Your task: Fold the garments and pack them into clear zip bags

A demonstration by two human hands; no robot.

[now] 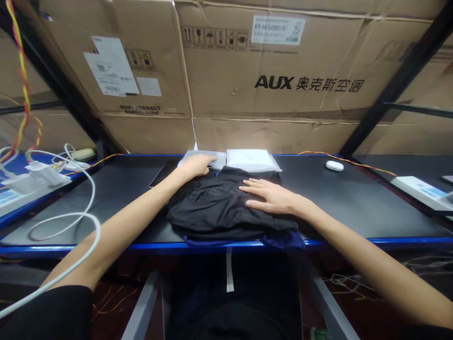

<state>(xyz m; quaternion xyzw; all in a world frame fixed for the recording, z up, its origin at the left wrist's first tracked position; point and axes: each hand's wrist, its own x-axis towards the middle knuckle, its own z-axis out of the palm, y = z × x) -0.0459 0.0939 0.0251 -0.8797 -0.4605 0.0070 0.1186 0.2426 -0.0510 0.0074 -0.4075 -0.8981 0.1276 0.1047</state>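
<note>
A pile of black cloth [212,203] lies at the front middle of the dark table, with dark blue fabric [285,238] showing beneath it and over the front edge. Flat on the right part of the cloth rests my right hand [269,196], fingers spread and holding nothing. My left hand [200,165] is at the back left of the cloth, over a pale flat packet [221,159]; its fingers look stretched out, and some are hidden. Beside that packet lies a white flat packet [249,159], behind the cloth.
Left of the cloth is a dark flat device [164,172]. A white cable [94,226] loops past my left arm near a power strip [28,186]. On the right are a white case [334,165] and another power strip [423,191]. Cardboard [219,104] stands behind.
</note>
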